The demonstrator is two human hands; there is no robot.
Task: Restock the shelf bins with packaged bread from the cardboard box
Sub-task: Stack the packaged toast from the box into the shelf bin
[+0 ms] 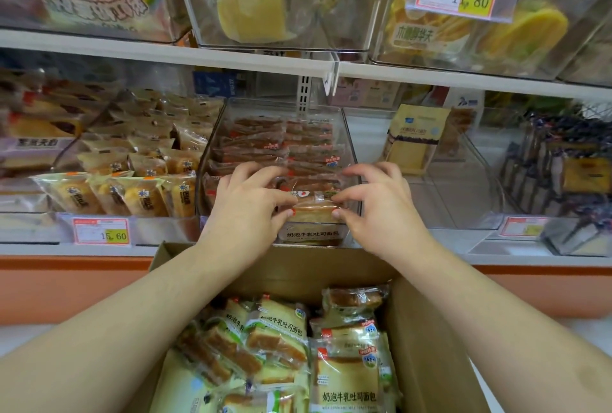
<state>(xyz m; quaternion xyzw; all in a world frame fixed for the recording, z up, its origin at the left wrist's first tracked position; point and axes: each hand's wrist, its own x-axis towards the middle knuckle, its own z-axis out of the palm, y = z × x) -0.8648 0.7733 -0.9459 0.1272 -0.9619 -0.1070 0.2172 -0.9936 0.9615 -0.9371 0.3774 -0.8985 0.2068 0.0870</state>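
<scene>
Shelf bin: bread pack pinched between left hand, right hand

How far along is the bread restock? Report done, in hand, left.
Done: the clear bin already holds rows of packs nearly to its front. In hand: left hand and right hand pinch one bread pack at the bin's front. Left: many packs fill the cardboard box.

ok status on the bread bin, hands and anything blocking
Left hand and right hand both pinching one bread pack at the front of the clear bin. Bin nearly full. Cardboard box below, still stocked. Nothing blocking.
</scene>
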